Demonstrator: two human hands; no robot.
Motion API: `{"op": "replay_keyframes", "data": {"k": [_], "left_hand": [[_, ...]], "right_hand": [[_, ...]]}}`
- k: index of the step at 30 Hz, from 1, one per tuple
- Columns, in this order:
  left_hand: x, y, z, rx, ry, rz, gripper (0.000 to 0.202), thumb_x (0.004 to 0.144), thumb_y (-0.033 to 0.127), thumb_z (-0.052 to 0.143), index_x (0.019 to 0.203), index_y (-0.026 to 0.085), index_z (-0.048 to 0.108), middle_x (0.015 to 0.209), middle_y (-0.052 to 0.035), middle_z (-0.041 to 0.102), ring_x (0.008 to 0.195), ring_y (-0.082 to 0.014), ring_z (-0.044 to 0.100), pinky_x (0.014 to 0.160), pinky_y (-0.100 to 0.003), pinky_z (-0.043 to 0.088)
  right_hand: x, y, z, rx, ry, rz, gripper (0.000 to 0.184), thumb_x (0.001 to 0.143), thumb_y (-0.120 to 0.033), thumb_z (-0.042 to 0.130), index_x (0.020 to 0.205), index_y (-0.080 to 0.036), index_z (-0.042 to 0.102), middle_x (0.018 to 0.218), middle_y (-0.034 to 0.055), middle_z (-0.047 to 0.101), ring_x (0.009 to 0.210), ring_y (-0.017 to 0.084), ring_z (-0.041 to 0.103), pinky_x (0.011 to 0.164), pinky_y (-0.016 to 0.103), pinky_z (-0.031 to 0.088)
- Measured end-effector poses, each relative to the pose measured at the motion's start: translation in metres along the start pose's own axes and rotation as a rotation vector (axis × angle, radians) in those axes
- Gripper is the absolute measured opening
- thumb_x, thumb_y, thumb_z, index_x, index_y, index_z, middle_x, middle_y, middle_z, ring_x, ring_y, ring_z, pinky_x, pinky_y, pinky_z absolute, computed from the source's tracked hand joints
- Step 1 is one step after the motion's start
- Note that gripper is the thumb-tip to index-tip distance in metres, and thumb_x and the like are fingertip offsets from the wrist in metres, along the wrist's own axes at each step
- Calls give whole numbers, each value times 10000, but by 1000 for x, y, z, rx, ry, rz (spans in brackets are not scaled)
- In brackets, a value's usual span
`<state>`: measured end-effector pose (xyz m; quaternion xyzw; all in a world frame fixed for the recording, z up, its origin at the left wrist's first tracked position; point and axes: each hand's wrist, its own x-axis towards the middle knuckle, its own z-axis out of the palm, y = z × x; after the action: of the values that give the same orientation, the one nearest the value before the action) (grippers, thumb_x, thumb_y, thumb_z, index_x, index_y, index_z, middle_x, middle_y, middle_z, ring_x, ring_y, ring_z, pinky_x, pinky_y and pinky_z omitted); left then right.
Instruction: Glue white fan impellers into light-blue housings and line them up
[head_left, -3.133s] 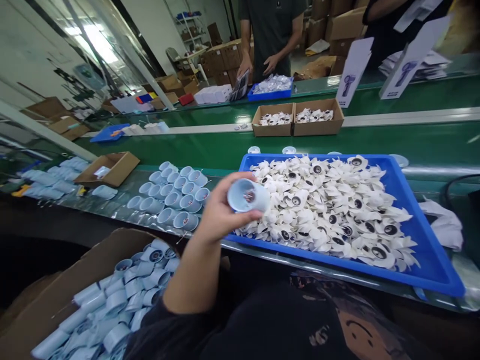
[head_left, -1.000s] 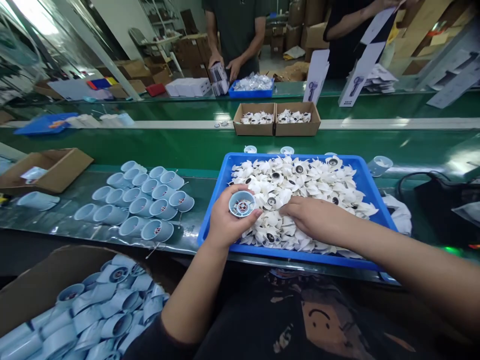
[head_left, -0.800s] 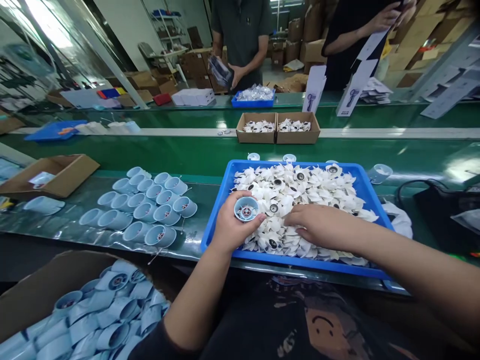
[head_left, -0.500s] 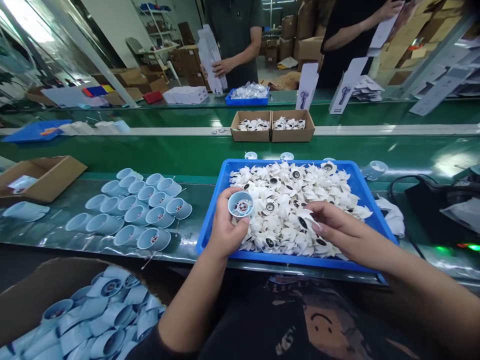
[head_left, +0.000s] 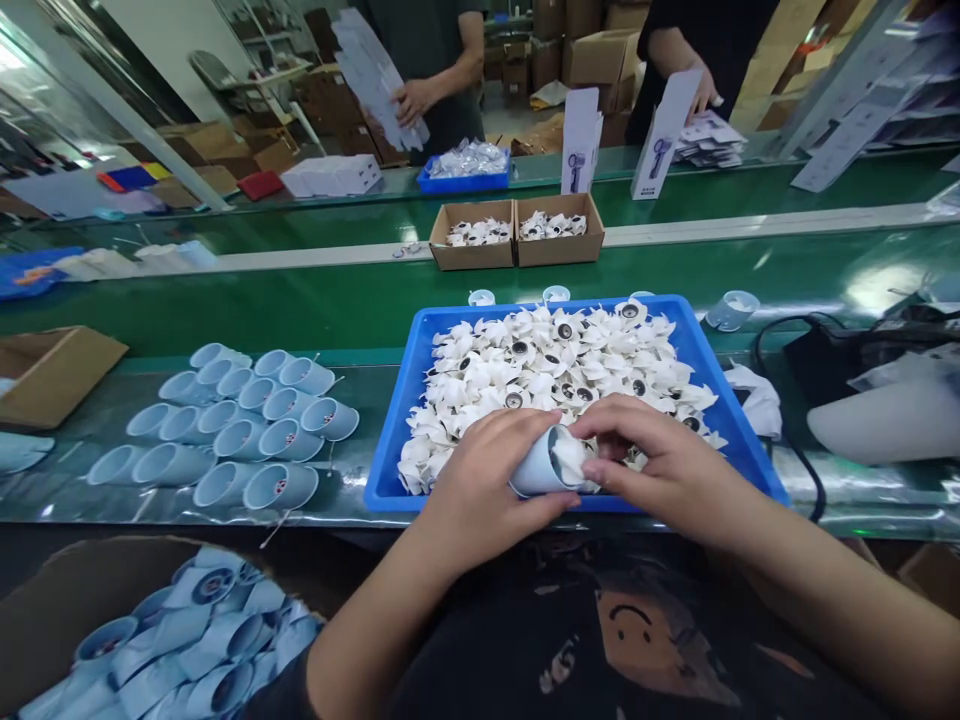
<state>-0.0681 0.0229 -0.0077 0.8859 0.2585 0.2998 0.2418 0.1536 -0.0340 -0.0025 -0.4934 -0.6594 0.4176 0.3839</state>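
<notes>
My left hand is wrapped round a light blue cylindrical housing, tilted so its open end faces right. At that opening, my right hand pinches a white fan blade wheel, which sits partly inside the housing. How deep it goes is hidden by the fingers. Both hands are above the front edge of a blue tray heaped with white fan blade wheels, some showing dark round hubs.
Rows of blue housings stand on the bench at left. More fill a carton below. Two cardboard boxes of white parts sit on the green conveyor. Black cables lie at right. Two people work across the line.
My left hand has moved right and turned the housing sideways. My right hand has brought a fan blade wheel from the pile to its opening. The camera view has shifted slightly.
</notes>
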Motion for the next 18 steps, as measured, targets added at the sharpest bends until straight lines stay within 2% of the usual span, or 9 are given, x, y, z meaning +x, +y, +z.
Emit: {"op": "replay_keyframes", "data": {"k": [2,3,6,8,10,12,15,16,18], "left_hand": [[1,4,3,37,0,20,624,767,352,818,1298,228,515,1240,-99,658,1145,-282,608,972,-464,492],[1,6,5,48,-4,27,621,769,338,815,1298,228,509,1237,-99,660,1143,-281,610,967,-460,493],[2,9,0,51,-28,56,648,774,402,812,1321,247,500,1238,-91,650,1139,-275,604,979,-454,485],[6,4,-12,99,-15,52,667,755,489,811,1318,265,532,1221,-93,628,1123,-282,591,972,-458,485],[15,-11,-33,203,65,3,638,741,529,807,1282,275,583,1153,-87,611,1075,-285,583,928,-456,499],[31,-39,-58,317,200,-95,570,759,481,797,1248,261,603,1111,-80,598,1033,-281,585,877,-435,513],[66,-102,-91,464,392,-357,597,745,295,780,1279,191,535,1253,-116,545,1090,-280,581,916,-396,505],[77,-125,-99,515,389,-468,636,748,257,765,1317,167,495,1316,-132,515,1165,-279,552,981,-382,475],[96,-167,-108,559,271,-645,632,764,222,753,1328,132,485,1357,-143,511,1249,-277,509,1058,-374,421]], "right_hand": [[2,-5,1,-284,-42,-99,208,928,-193,601,1117,-269,643,1107,44,519,968,167,552,883,350,474],[3,-7,2,-346,-57,-126,189,930,-181,593,1091,-265,644,1117,42,506,986,172,551,901,366,468],[1,-8,1,-347,-34,-178,178,949,-194,582,1103,-272,626,1150,39,483,1015,170,556,908,364,476],[-4,-5,-3,-337,28,-226,223,966,-212,575,1174,-289,604,1209,47,468,1110,175,527,950,353,466],[-12,-1,-8,-349,87,-244,229,980,-225,564,1199,-287,593,1237,55,466,1173,176,494,973,339,455],[-22,5,-12,-351,140,-238,216,987,-229,556,1191,-289,593,1240,54,474,1180,170,490,968,326,457],[-36,15,-14,-316,225,-228,219,985,-220,554,1190,-289,588,1247,56,481,1178,165,503,942,313,471],[-40,18,-13,-311,249,-226,219,984,-220,556,1190,-286,586,1252,59,481,1181,167,505,942,317,473],[-47,21,-12,-316,275,-213,207,987,-230,554,1186,-280,585,1257,63,485,1184,173,510,954,329,470]]}}
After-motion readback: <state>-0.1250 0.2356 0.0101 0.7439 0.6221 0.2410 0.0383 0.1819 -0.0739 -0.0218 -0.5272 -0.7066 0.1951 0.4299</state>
